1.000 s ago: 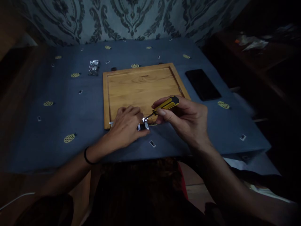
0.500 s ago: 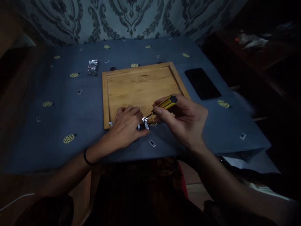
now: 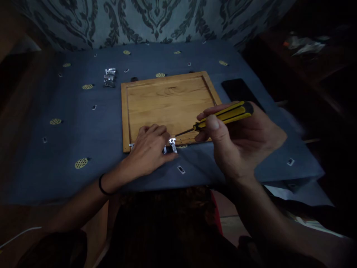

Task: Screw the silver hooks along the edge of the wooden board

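Observation:
A wooden board (image 3: 167, 102) with a raised rim lies on a blue patterned cloth. My left hand (image 3: 149, 150) rests at the board's near edge, fingers curled over a small shiny metal bracket (image 3: 171, 145) and pressing it against the rim. My right hand (image 3: 242, 139) grips a yellow-and-black screwdriver (image 3: 223, 117). Its thin shaft points left and down, the tip hovering just right of the bracket and apart from it.
A pile of several shiny metal brackets (image 3: 109, 78) sits on the cloth left of the board's far corner. A dark phone (image 3: 237, 89) lies right of the board, partly behind my right hand. The patterned wall stands behind; the table's near edge is below my wrists.
My right hand has drawn the screwdriver back to the right and upward, lifting its tip off the bracket. The left hand has stayed on the bracket.

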A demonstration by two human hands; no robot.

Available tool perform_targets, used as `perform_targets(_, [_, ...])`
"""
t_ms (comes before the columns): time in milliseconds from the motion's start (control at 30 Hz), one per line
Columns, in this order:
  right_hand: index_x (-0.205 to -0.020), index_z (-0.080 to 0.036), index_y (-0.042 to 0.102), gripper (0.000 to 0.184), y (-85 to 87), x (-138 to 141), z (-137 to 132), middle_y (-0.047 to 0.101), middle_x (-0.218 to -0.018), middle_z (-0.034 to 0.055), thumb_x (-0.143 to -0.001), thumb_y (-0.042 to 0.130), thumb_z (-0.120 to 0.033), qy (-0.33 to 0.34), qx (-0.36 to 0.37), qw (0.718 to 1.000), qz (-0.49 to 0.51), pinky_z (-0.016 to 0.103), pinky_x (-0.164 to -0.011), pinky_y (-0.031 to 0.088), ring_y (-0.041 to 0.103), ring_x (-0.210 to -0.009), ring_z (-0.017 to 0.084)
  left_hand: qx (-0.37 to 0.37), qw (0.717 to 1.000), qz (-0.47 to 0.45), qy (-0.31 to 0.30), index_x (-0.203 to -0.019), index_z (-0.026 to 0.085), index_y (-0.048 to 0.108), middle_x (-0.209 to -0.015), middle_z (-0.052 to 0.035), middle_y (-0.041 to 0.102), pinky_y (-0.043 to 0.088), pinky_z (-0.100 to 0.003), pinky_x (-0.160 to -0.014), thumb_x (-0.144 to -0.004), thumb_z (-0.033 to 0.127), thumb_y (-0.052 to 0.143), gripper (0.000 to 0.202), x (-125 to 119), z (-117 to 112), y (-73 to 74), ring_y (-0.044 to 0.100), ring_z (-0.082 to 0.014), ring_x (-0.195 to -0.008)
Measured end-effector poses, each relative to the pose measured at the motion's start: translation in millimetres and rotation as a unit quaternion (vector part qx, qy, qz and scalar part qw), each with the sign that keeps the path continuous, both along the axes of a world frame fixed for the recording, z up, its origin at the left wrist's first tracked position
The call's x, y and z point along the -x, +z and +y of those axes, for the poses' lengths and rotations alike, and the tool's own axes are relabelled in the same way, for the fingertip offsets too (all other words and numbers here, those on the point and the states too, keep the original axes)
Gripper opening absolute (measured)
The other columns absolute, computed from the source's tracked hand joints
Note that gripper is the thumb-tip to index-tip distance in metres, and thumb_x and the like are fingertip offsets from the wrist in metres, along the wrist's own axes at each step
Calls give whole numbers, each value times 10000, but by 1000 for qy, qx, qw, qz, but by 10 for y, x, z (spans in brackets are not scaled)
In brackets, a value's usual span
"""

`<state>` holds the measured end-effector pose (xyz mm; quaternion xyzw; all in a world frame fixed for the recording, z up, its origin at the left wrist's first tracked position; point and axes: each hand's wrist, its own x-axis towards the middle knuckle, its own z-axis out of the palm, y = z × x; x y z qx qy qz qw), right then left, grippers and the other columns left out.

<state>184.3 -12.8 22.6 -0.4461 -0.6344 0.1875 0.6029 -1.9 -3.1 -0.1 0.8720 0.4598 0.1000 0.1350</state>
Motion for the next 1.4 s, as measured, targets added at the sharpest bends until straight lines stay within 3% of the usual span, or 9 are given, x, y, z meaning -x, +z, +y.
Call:
perform_targets(200, [-937, -294, 742, 119, -130, -19, -21, 749, -871, -22, -937, 741, -412, 22, 86, 996, -9, 301, -535, 540, 666, -567, 122, -1, 1000, 4, 1, -984, 165, 693, -1056, -70, 682, 439, -435, -940, -919, 462, 768, 312, -8, 6, -10, 611, -300, -1091])
perform_targets(567, [-936, -268, 747, 135, -214, 16, 26, 720, -814, -17, -922, 757, -401, 24, 84, 996, -4, 302, -590, 538, 664, -611, 128, -2, 1000, 19, 3, -984, 159, 693, -1046, -79, 686, 449, -447, -932, -931, 440, 755, 294, -21, -3, 18, 619, -304, -1071])
perform_targets(733, [-927, -262, 748, 122, -213, 31, 44, 716, -817, -8, -912, 769, -381, 29, 95, 995, -8, 293, -540, 518, 665, -611, 131, -3, 1000, 18, 4, -987, 164, 696, -1054, -77, 689, 449, -449, -947, -938, 438, 745, 282, -21, -2, 14, 622, -302, -1073])
perform_targets(833, [-895, -257, 745, 141, -147, 13, 66, 710, -802, -16, -873, 815, -378, 71, 106, 992, -12, 281, -554, 537, 671, -607, 127, 1, 1000, 10, 3, -1018, 168, 702, -1104, -80, 692, 445, -453, -963, -930, 437, 755, 288, -19, -3, 2, 614, -310, -1119])
perform_targets(1000, [-1097, -280, 770, 276, -16, -86, 99, 752, -929, -9, -868, 815, -427, 172, 145, 974, -5, 277, -625, 594, 700, -639, 123, -1, 1000, 4, 4, -1049, 178, 709, -1091, -73, 689, 439, -452, -966, -940, 428, 742, 275, -16, -5, -16, 612, -309, -1122])
perform_targets(1067, [-1069, -282, 792, 242, 9, -124, 110, 760, -955, 1, -872, 813, -419, 191, 146, 970, -19, 287, -634, 597, 702, -639, 127, -7, 1000, 2, 2, -1048, 176, 709, -1079, -74, 686, 441, -447, -961, -947, 432, 731, 276, -13, -6, -22, 612, -307, -1110])
perform_targets(1233, [-903, -271, 811, 141, 4, -137, 146, 737, -860, 5, -864, 819, -406, 169, 119, 978, -39, 304, -561, 553, 661, -606, 139, -15, 1000, 3, -1, -1056, 158, 710, -1084, -85, 687, 446, -446, -953, -951, 441, 727, 302, -5, -10, -29, 615, -307, -1103])
perform_targets(1400, [-744, -269, 719, 259, -47, -71, 159, 683, -724, 10, -849, 816, -485, 85, 64, 990, -96, 356, -599, 499, 646, -689, 198, -8, 1000, 1, -2, -1058, 173, 701, -1089, -76, 685, 439, -439, -961, -957, 431, 718, 277, -5, -13, -19, 610, -299, -1112])
